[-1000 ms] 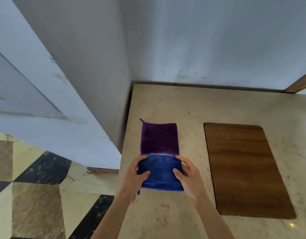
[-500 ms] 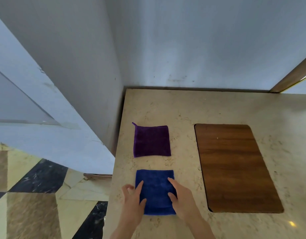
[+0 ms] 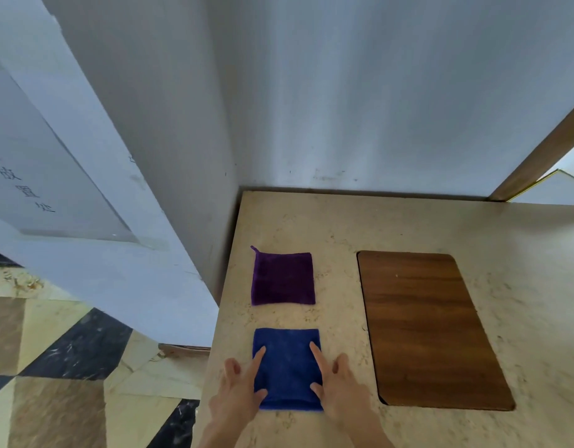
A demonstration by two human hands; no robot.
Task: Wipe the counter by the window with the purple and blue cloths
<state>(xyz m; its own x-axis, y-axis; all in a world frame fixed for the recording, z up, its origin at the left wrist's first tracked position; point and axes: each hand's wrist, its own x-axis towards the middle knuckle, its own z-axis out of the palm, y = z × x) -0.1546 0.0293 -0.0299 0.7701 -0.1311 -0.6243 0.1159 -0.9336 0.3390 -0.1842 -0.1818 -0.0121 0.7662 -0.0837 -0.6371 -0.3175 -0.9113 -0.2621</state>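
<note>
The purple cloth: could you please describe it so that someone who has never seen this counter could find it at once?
Start at the beige stone counter in the wall corner, with the wooden board on its right. Left of the board lie two folded square cloths. The purple cloth is the farther one, untouched, with a small loop at its far left corner; the blue cloth lies nearer.

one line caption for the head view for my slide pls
Both hands, left and right, press flat on a blue cloth on the counter; purple cloth beyond it, wooden board at right.
</note>
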